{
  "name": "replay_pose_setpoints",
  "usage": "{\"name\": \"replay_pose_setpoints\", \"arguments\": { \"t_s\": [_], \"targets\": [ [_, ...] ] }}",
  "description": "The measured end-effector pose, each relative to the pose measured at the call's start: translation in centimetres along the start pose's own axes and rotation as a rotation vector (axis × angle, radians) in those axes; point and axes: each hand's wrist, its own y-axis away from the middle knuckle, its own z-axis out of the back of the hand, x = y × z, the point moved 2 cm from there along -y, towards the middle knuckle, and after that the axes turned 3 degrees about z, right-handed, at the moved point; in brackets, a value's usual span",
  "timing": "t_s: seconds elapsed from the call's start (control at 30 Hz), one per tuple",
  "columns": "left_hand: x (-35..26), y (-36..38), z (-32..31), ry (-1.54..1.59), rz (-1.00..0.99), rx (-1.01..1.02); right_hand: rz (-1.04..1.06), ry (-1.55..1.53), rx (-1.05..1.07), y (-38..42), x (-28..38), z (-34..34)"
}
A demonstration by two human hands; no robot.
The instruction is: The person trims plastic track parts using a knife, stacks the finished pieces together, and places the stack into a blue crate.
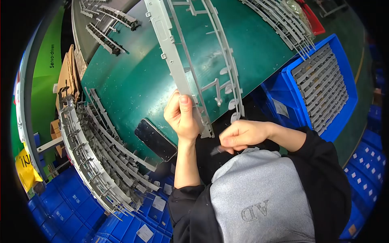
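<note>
The left hand (182, 115) is gripping a long grey plastic frame (170, 56) over the green table (133, 69), while the right hand (243, 135) is pinching a small blurred thing (216, 151) beside its near end

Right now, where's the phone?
In the head view, the phone lies at the green table's near edge, on the left side, between the left hand and the pile of grey parts.
</note>
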Motion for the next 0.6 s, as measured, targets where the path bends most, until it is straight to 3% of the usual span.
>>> {"name": "replay_pose_setpoints", "arguments": {
  "t_s": [0.1, 0.13, 0.27, 0.3, 0.43, 0.6],
  "targets": [
    [0.2, 0.1, -0.2, 0.084, -0.023, 0.051, 0.338, 0.433, -0.369, 0.3, 0.9, -0.1],
    [0.2, 0.0, -0.3, 0.086, -0.023, 0.050, 0.337, 0.434, -0.369, 0.2, 0.7, -0.1],
    [-0.5, -0.2, -0.4, 0.204, -0.068, 0.058, 0.511, 1.113, -0.732, -0.4, -0.5, -0.3],
    [-0.5, -0.2, -0.3, 0.203, -0.068, 0.056, 0.511, 1.112, -0.730, -0.3, -0.4, -0.4],
    [0.3, 0.0, -0.1, 0.153, -0.029, 0.037, 0.054, -0.122, -0.137, -0.2, -0.6, -1.1],
    [3.0, -0.2, 1.1, 0.054, 0.264, 0.065, -0.030, -0.095, -0.102, 0.3, -1.0, -0.7]
  ]
}}
